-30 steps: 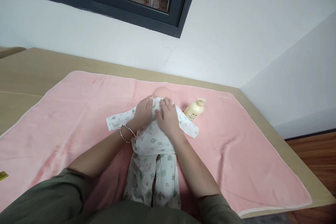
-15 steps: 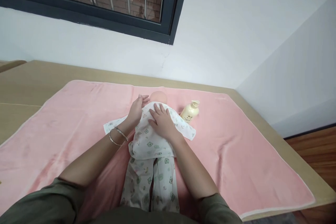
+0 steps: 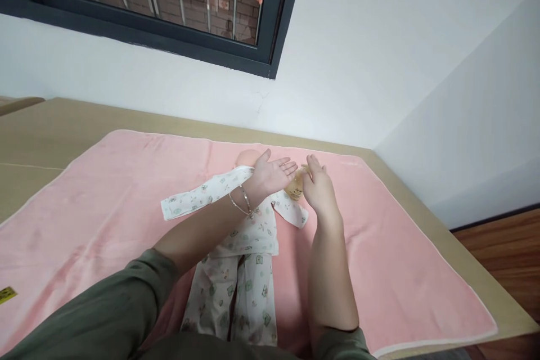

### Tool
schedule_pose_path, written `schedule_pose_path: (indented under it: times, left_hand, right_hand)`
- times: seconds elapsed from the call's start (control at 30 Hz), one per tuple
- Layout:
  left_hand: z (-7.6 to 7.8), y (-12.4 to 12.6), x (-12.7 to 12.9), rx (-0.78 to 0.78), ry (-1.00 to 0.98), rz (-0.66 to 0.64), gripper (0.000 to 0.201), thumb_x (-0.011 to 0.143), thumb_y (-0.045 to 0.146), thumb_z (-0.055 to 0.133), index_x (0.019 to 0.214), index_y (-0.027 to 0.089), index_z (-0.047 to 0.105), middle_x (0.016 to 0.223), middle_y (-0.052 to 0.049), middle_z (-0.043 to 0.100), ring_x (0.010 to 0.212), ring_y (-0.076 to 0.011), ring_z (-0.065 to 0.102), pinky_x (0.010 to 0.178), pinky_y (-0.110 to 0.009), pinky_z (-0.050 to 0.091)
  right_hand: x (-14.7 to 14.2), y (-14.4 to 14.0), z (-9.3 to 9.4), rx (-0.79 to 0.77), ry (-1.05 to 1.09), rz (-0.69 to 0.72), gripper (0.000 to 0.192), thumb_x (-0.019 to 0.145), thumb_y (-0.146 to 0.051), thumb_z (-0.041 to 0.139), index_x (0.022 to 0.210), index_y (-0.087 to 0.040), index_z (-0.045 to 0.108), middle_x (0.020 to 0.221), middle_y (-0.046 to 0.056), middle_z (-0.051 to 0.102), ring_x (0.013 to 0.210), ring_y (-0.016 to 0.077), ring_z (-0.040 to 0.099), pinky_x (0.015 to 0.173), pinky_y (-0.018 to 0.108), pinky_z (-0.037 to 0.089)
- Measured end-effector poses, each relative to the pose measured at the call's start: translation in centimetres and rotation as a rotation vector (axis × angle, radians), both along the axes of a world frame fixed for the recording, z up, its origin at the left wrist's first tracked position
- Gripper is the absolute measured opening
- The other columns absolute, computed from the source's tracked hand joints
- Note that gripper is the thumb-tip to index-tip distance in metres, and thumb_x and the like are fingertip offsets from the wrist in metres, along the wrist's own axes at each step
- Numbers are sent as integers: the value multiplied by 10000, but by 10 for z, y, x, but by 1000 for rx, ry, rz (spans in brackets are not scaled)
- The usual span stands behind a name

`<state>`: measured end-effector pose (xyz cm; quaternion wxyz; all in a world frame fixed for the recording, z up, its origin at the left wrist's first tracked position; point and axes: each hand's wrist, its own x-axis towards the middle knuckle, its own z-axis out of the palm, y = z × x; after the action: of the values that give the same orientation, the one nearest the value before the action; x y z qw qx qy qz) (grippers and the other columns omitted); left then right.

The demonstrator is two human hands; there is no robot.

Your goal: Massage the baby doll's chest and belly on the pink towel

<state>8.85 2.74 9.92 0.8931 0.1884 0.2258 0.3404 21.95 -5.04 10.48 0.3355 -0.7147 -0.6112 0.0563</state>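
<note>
Right hand (image 3: 319, 191) fingers close on the lotion bottle (image 3: 294, 187); left hand (image 3: 270, 173) palm-up, fingers wide, beside it above the doll (image 3: 240, 225). Best to press gently.

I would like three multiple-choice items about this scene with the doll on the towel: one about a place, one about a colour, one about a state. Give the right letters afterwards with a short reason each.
1. Where is the bottle?
A. on the floor
B. beside the doll, under the right hand
C. on the window sill

2. What colour is the towel?
A. blue
B. green
C. pink

3. How is the left hand?
A. open flat, palm up, holding nothing
C. closed around the bottle
B. closed in a fist on the doll's leg

Answers:
1. B, the cream bottle lies on the towel by the doll's sleeve, with the right hand's fingers on its top.
2. C, the cloth over the table is pink.
3. A, the fingers are spread and nothing lies in the palm.
</note>
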Motion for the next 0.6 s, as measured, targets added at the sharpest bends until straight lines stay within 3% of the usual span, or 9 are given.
schedule_pose_path:
  times: [0.13, 0.23, 0.37, 0.47, 0.6]
  left_hand:
    - [-6, 8, 11, -124, -44, 60, 783, 1010, 541, 209, 1590, 20, 289, 1582, -243, 448, 1493, -239, 447, 1079, -334, 540]
    - [-12, 7, 13, -173, -85, 56, 763, 1019, 525, 237, 1574, 9, 319, 1520, -256, 508, 1381, -246, 572, 1026, -318, 571]
    - [-13, -3, 12, -211, -108, 47, 717, 1032, 505, 279, 1543, 11, 373, 1390, -257, 608, 1207, -260, 685, 939, -326, 606]
    - [-8, -20, 5, -223, -160, -26, 661, 1047, 504, 272, 1473, 44, 479, 1305, -233, 666, 1136, -276, 716, 942, -359, 598]
    - [-1, -49, -15, -148, -314, -183, 623, 1062, 501, 228, 1421, 116, 562, 1319, -176, 693, 1202, -290, 689, 1104, -449, 496]
  right_hand:
    - [-7, 6, -5, -69, -7, 4, 631, 970, -219, 301, 1570, -39, 371, 1666, 184, 337, 1582, 240, 252, 1311, 507, 133]
    - [-14, 10, -7, -116, -107, -24, 610, 953, -165, 293, 1524, 18, 407, 1630, 236, 382, 1572, 286, 274, 1297, 541, 152]
    - [-16, 12, -8, -82, -202, -45, 547, 956, -127, 267, 1431, -14, 511, 1544, 240, 507, 1516, 299, 385, 1272, 586, 172]
    - [-18, 11, -9, -93, -190, -64, 548, 988, -180, 271, 1467, -24, 485, 1563, 230, 488, 1530, 293, 360, 1274, 584, 155]
    - [-37, 6, -5, -161, -159, -102, 617, 1051, -348, 279, 1534, 10, 414, 1634, 262, 358, 1579, 348, 227, 1270, 582, 161]
